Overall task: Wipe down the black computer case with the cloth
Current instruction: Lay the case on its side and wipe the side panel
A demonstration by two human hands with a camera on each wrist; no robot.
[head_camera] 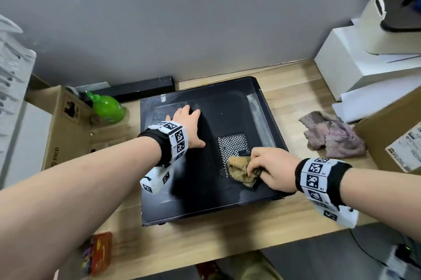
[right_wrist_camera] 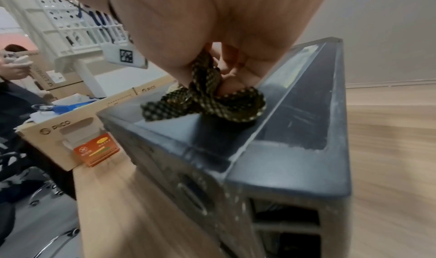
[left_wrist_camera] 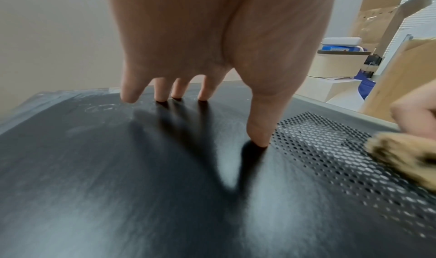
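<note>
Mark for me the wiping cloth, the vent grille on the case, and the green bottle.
wiping cloth (head_camera: 242, 171), head view, on its tan bunched middle beside the right hand's fingers.
vent grille (head_camera: 231, 144), head view, on its perforated centre.
green bottle (head_camera: 107, 108), head view, on its rounded body.

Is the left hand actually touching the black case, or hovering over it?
Touching. In the left wrist view, the fingertips of the left hand meet their shadows on the black case.
</note>
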